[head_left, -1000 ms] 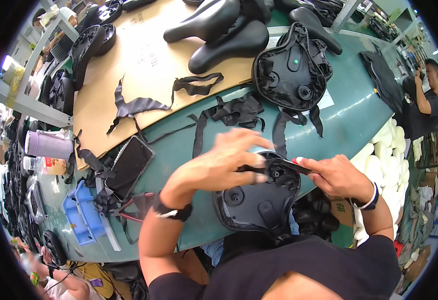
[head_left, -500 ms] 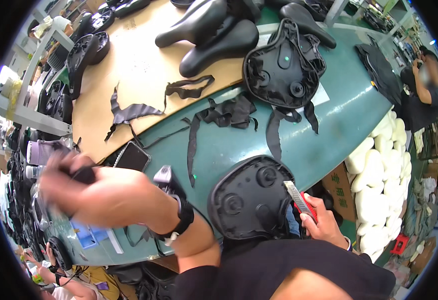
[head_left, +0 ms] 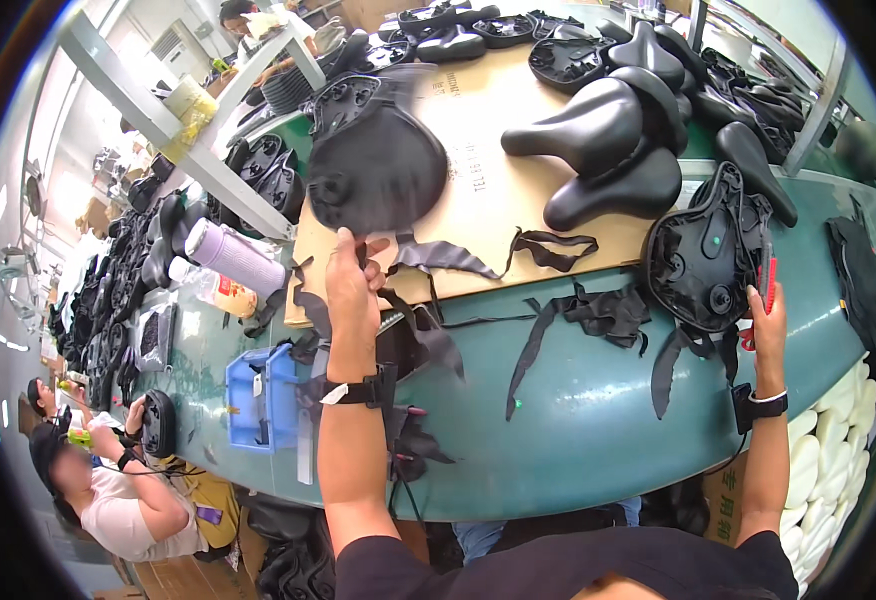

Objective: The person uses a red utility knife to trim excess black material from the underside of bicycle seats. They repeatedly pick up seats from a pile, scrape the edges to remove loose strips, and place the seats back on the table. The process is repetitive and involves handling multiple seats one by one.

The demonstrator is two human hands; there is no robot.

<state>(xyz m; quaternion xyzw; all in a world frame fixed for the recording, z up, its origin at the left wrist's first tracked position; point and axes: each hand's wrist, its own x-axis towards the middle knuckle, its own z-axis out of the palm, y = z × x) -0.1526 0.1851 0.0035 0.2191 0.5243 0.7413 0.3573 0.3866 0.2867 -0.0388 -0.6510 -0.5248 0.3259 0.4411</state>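
Observation:
My left hand [head_left: 354, 280] reaches over the cardboard sheet with its fingers apart. Just beyond its fingertips is a black bicycle saddle [head_left: 388, 165], smeared by motion; whether a finger still touches its lower edge I cannot tell. My right hand [head_left: 769, 325] grips a red utility knife [head_left: 770, 283], held upright. That hand is at the right edge of another black saddle [head_left: 696, 258], which lies underside up on the green table; contact between them is unclear. Loose black strips [head_left: 670, 372] hang from this saddle's near end.
Several finished-looking saddles [head_left: 588, 130] are piled on the cardboard [head_left: 468, 180]. Black scraps [head_left: 598, 312] litter the green table [head_left: 578, 430]. At left are a blue bin [head_left: 261, 400], a lilac bottle [head_left: 233, 255] and a seated co-worker [head_left: 133, 500]. White foam pads [head_left: 823, 470] are stacked at right.
The saddle at my lap is gone from there, and a blurred saddle is now over the cardboard. My left hand moved forward. My right hand carried the knife forward to the other saddle.

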